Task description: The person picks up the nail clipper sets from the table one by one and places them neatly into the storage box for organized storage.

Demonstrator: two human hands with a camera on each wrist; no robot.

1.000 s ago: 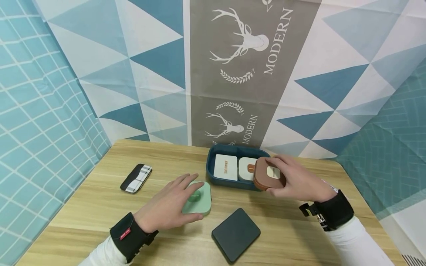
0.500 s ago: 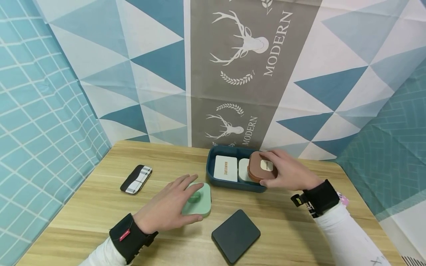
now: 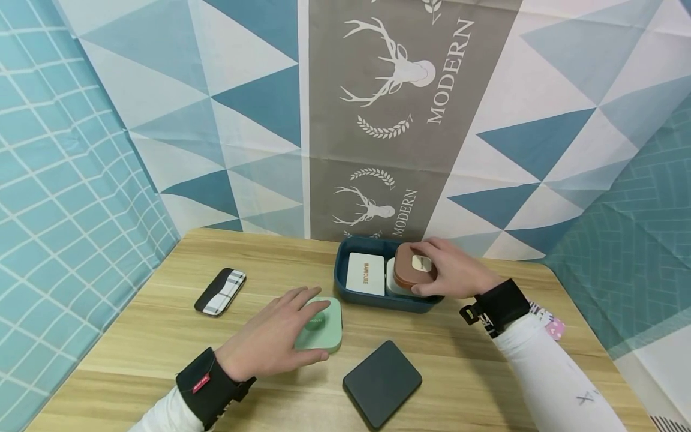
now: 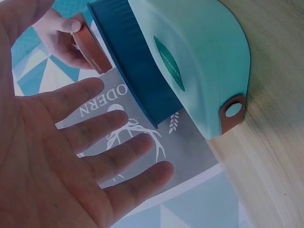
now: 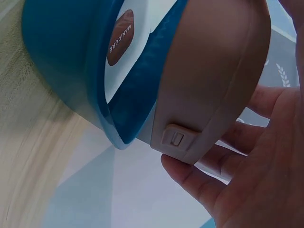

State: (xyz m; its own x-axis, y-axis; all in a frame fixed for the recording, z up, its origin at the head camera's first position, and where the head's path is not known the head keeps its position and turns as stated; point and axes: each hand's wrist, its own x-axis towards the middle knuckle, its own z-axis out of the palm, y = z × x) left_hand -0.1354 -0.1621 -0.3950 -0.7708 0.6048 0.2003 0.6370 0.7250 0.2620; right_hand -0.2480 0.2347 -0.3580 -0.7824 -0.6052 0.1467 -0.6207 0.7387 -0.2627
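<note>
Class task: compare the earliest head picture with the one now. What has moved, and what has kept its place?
The right hand, gripping the brown case, has carried it up and left, from beyond the blue tray's right end to over the white cases inside. The left hand stays on the green case; the black case and plaid wallet have not moved.

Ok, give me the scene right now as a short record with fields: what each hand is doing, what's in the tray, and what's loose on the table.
right hand: grips the brown case, held over the right end of the blue tray
left hand: fingers straight, resting on the green case on the table
tray contents: white case at left, another pale case partly under the brown one
loose on table: dark square case near front, plaid-and-black pouch at left
</note>
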